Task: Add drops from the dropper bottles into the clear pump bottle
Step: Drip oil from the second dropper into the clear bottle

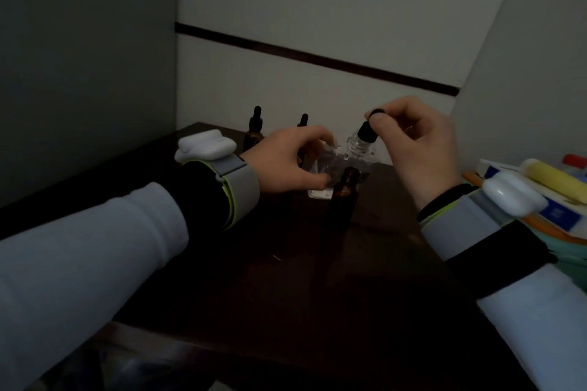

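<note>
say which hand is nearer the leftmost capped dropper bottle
Left. The left hand sits just in front of the capped dropper bottle; the right hand is far to its right.

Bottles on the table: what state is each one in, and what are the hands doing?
Clear bottle: neck open, held by left hand.
Dropper: out of its bottle, pinched by right hand over the clear bottle's neck.
Amber bottle: uncapped, upright.
Two back dropper bottles: capped, upright.
</note>
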Demonstrator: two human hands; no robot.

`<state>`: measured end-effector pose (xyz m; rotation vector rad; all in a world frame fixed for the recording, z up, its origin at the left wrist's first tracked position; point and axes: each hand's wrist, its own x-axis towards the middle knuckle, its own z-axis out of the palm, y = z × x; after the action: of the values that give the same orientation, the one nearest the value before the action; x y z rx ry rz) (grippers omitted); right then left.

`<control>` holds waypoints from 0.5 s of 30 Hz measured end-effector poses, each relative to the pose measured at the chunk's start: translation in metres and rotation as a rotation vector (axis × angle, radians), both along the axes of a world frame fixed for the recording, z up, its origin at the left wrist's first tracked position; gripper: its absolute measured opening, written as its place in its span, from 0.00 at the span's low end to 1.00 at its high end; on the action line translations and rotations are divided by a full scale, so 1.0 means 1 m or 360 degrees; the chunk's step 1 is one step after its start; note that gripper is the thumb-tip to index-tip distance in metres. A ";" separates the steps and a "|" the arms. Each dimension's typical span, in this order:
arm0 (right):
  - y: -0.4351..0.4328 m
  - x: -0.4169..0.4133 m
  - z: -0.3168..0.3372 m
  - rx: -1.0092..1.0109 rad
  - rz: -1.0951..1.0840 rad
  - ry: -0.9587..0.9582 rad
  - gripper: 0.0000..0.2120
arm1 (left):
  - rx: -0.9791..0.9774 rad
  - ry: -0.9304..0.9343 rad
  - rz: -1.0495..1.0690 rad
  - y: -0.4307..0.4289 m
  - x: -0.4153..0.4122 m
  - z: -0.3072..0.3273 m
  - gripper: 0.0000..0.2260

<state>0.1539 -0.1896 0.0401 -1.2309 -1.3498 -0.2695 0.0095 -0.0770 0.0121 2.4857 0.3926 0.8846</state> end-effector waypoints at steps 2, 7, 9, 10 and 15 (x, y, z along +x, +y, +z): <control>-0.001 -0.001 0.001 0.0050 -0.0009 0.0019 0.06 | -0.0008 0.0002 -0.0009 -0.001 -0.001 0.001 0.19; -0.009 -0.001 0.013 0.0407 -0.0045 0.0203 0.02 | -0.0025 0.0015 0.0013 0.000 -0.001 0.001 0.19; -0.013 0.001 0.019 0.0523 -0.0051 0.0284 0.05 | -0.0017 0.0006 0.0015 0.000 0.000 0.001 0.19; -0.014 0.002 0.020 0.0552 -0.0040 0.0314 0.05 | -0.0014 0.0005 0.0018 0.000 0.000 0.001 0.18; -0.011 -0.003 0.015 0.0426 0.0026 0.0262 0.04 | 0.0005 -0.0006 0.0033 -0.001 0.000 0.000 0.18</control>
<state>0.1511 -0.2007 0.0553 -0.9953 -1.1410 -0.3196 0.0092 -0.0777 0.0125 2.4868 0.4169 0.8984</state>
